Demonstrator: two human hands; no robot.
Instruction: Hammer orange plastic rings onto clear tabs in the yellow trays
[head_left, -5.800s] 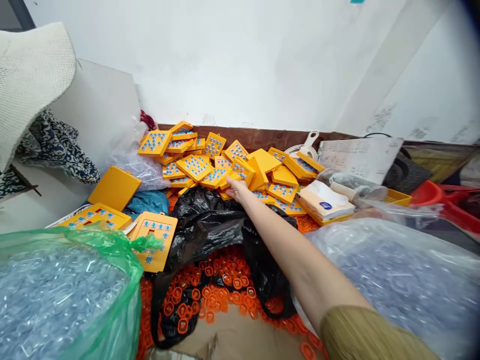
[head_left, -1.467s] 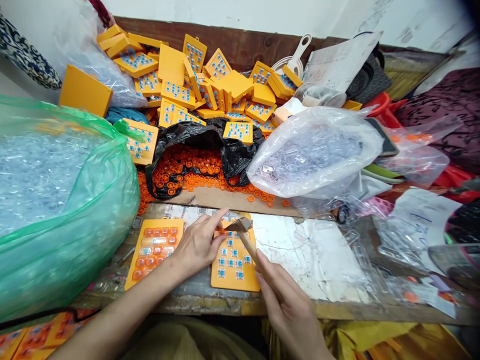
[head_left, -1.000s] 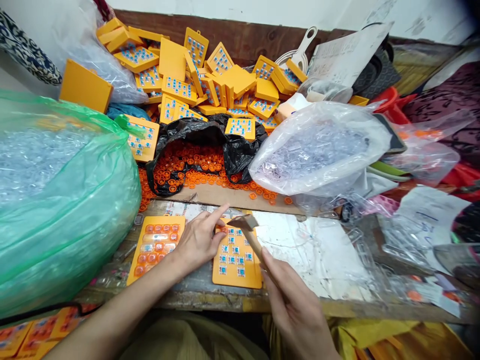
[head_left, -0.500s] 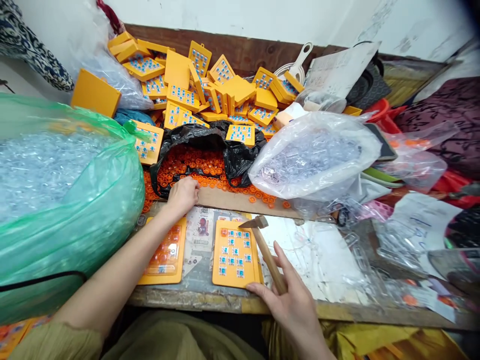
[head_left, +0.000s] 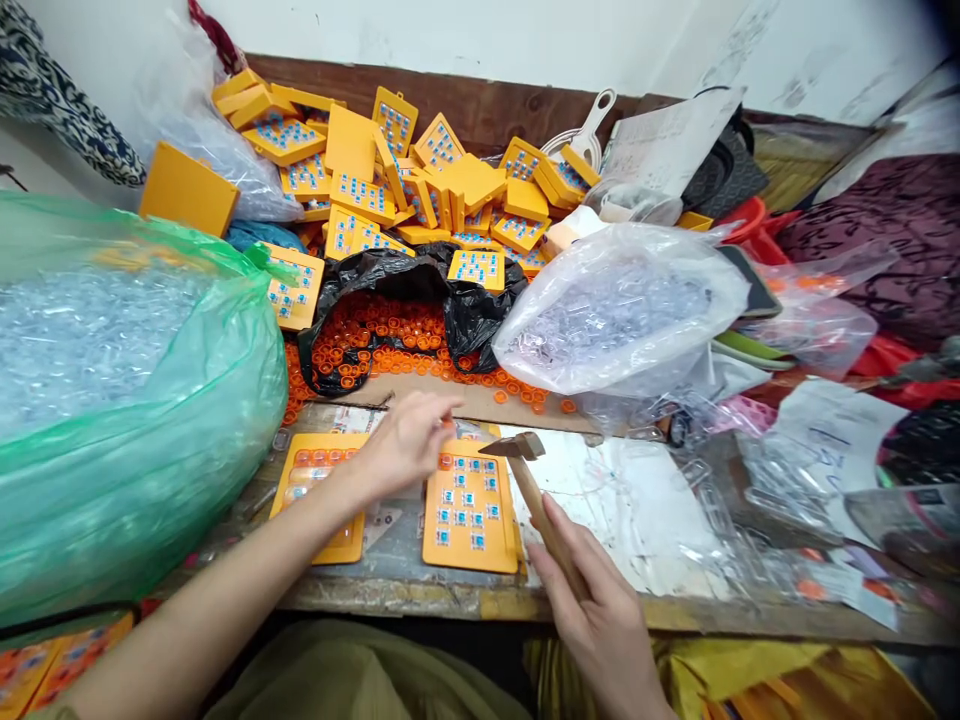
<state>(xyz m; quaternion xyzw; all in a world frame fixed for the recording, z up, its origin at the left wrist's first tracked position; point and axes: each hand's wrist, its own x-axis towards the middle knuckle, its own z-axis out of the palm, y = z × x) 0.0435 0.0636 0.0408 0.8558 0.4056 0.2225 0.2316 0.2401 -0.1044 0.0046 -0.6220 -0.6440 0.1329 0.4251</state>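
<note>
The right hand (head_left: 592,595) grips a hammer (head_left: 536,500) by its handle, the head over the far right corner of a yellow-orange panel (head_left: 496,552) with blue switches (head_left: 478,519), on the worktop (head_left: 397,550) between the hands. The left hand (head_left: 409,440) hovers near its left corner, fingers curled; blur hides whether they pinch anything. Beyond lies a black plastic bag (head_left: 412,268).

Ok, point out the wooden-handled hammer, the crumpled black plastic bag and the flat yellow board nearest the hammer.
Wooden-handled hammer (head_left: 539,510): head view, middle of the handle.
Crumpled black plastic bag (head_left: 475,318): head view, fold right of its opening.
Flat yellow board (head_left: 460,550): head view, bare surface near its lower edge.
</note>
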